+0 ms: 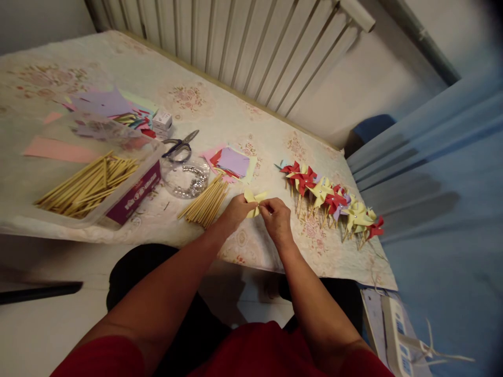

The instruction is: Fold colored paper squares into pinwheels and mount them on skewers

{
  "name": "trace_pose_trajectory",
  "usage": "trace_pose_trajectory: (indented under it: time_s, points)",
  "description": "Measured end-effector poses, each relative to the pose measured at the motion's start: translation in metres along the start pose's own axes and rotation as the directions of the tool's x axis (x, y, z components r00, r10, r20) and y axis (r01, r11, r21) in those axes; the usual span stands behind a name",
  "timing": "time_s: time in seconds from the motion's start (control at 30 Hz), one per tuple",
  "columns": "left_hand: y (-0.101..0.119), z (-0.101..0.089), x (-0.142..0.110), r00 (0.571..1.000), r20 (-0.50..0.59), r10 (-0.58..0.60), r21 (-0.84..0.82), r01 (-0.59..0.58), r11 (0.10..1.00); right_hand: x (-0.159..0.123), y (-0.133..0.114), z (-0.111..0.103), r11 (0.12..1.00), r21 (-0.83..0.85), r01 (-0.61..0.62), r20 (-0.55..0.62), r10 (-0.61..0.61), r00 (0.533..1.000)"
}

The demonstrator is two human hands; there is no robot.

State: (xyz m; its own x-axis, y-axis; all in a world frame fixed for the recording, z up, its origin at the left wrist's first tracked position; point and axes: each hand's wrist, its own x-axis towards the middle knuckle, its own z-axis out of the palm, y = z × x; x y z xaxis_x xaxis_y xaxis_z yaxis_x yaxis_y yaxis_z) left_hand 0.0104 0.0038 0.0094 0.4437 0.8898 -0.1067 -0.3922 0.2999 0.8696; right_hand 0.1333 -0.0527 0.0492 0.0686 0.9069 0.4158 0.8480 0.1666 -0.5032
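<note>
Yellow pinwheel [251, 211]: was betw. L hand [236, 209] & R hand [278, 219], over the cloth [245, 248] nr its front edge, prob. for short reach & a good view.
L hand: thumb & fingers were clamped on its L side, apparently to steady the folded paper.
R hand: thumb & fingertips were pinched together nr its middle; couldn't tell if a tiny part sat betw. them.
Loose sticks [204, 205]: lay fanned just L of L hand, likely for a quick grab.
Bead dish [168, 189]: sat just behind the sticks; its rim prob. stopped beads [197, 181] rolling off.
Paper stack [234, 161]: lay flat beyond L hand, seemingly w/in reach.
Scissors [183, 146]: lay behind the dish, apparently set aside.
Plastic box [135, 196]: stood far L w/ more sticks [88, 186], prob. bulk stock.
Pinwheel row [304, 179]: lay on R, heads pointing away, likely so vanes didn't get crushed.
</note>
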Motion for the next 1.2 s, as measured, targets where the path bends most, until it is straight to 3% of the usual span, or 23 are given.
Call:
trace_pose_trajectory:
  time_s: [0.23,0.37,0.5,0.63,0.8,0.87,1.0,1.07,1.2]
  points:
    - [-0.001,-0.002,0.001,0.992,-0.110,0.059,0.326,-0.020,0.945,0.003,-0.001,0.000,0.999,-0.035,-0.011,0.028,0.012,1.000]
    - [0.008,0.001,-0.005,0.984,-0.120,0.135,0.592,-0.038,0.805,0.004,-0.003,-0.002,0.995,-0.094,-0.018,0.067,0.024,0.997]
    - [0.014,0.004,-0.008,0.979,-0.096,0.182,0.737,-0.053,0.674,0.005,-0.006,-0.005,0.984,-0.175,0.019,0.097,-0.002,0.995]
    - [0.014,0.006,-0.009,0.976,-0.098,0.192,0.775,-0.046,0.630,0.006,-0.004,-0.001,0.991,-0.130,-0.012,0.082,0.023,0.996]
    - [0.013,0.005,-0.008,0.974,-0.113,0.197,0.791,-0.032,0.610,0.004,0.002,0.008,0.963,0.082,-0.259,0.086,0.252,0.964]
    - [0.012,0.005,-0.008,0.977,-0.110,0.185,0.786,-0.029,0.618,0.003,0.003,0.008,0.971,0.069,-0.228,0.077,0.223,0.972]
    - [0.009,0.004,-0.007,0.982,-0.102,0.161,0.775,-0.023,0.631,0.002,0.002,0.003,0.997,-0.072,0.000,0.072,0.005,0.997]
    - [0.008,0.004,-0.007,0.982,-0.105,0.155,0.777,-0.016,0.629,0.002,0.002,0.002,0.994,-0.099,0.052,0.079,-0.044,0.996]
    - [0.007,0.004,-0.006,0.982,-0.118,0.145,0.775,0.000,0.632,0.000,0.006,0.010,0.996,-0.026,-0.085,0.045,0.086,0.995]
